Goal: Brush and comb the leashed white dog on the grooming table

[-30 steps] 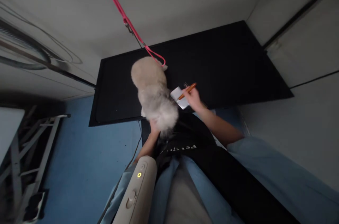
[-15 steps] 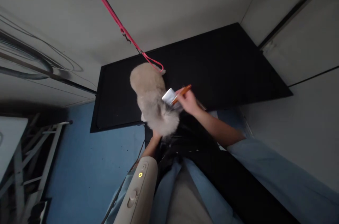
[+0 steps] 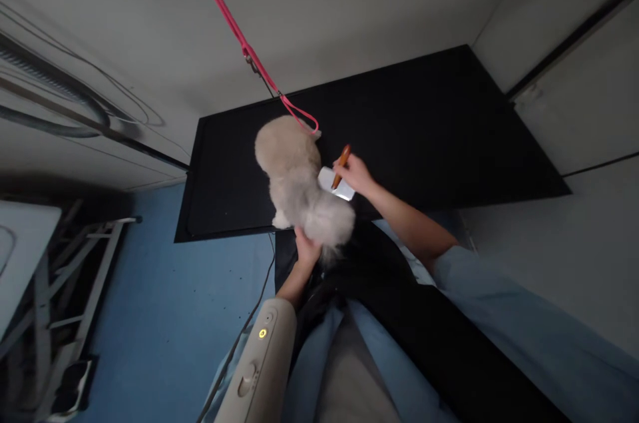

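A small fluffy dog (image 3: 287, 146) with cream and greyish fur is on the black table, its fluffy near end (image 3: 332, 220) hanging over the front edge. My left hand (image 3: 307, 246) holds that near end from below, fingers partly hidden in the fur. In my right hand (image 3: 357, 175) is a slicker brush (image 3: 342, 166) with an orange-brown wooden handle and a pale, flat head. The brush head is right beside the dog's grey fur; whether it touches is hard to tell. A hand-held dryer (image 3: 259, 363) with a lit yellow button points up toward the dog from below.
A pink leash (image 3: 219, 0) hangs from above, its loop ending at the dog. The black table (image 3: 424, 123) stands against a grey wall. Grey hoses and cables (image 3: 54, 103) run along the left wall. A white-framed folding structure (image 3: 90, 283) stands on the blue floor (image 3: 174, 316).
The brush has turned in my right hand, its handle now more upright and its head lower right. My left hand shows more, further up at the fur. The whole view has shifted slightly.
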